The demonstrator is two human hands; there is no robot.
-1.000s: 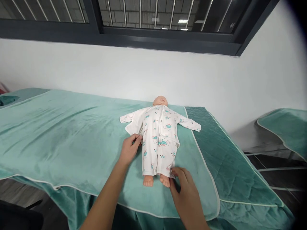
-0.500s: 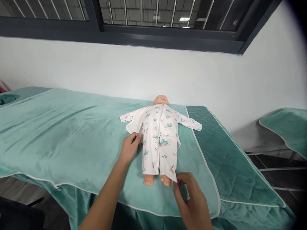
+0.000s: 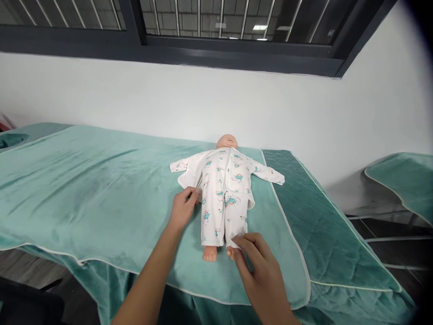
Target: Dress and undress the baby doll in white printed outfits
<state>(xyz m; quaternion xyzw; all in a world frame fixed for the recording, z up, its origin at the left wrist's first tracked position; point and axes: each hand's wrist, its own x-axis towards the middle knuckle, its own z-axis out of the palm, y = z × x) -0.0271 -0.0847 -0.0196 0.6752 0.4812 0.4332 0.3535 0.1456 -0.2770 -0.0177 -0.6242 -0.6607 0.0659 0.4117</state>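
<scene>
The clothed doll [image 3: 221,185] lies on its back on the green blanket [image 3: 108,194], feet near, probably so the right trouser cuff [image 3: 229,242] suits the right hand [image 3: 260,268], which pinches it, while the left hand [image 3: 183,208] touches the outfit's left side, its grip unclear.

Honestly can't read a single word or number from where I'm standing. The white baby outfit [image 3: 214,194] has little teal and red prints all over, but they're too small to make out any lettering, and that pale mark [image 3: 330,32] on the dark-framed window [image 3: 237,55] is just a smudgy blur to me.
</scene>
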